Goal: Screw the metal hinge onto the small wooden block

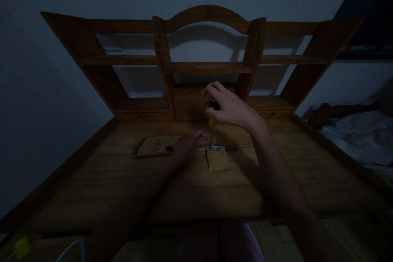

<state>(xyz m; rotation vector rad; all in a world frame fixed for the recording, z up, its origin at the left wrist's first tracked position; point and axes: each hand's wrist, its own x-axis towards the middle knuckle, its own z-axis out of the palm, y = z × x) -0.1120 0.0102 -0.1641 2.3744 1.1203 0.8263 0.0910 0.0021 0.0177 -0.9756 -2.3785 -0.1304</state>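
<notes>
My right hand [225, 104] is closed round the handle of a screwdriver [212, 122] with a yellow and black grip. The screwdriver stands nearly upright, its tip on the left end of a small metal hinge [215, 147]. The hinge lies across the edge of a small, rough-edged square of wood [217, 161] and the long wooden board [159, 145] behind it. My left hand [192, 144] is closed on the board just left of the hinge, fingers pointing towards the screwdriver tip. Its fingertips are dim and partly hidden.
Underneath is a wooden desk top [123, 188] with raised side edges. A wooden shelf unit [208, 67] with an arched top rises at the back against the wall. Bedding [362, 135] lies off to the right. A yellow object [22, 247] and a pale cable [73, 245] show at lower left.
</notes>
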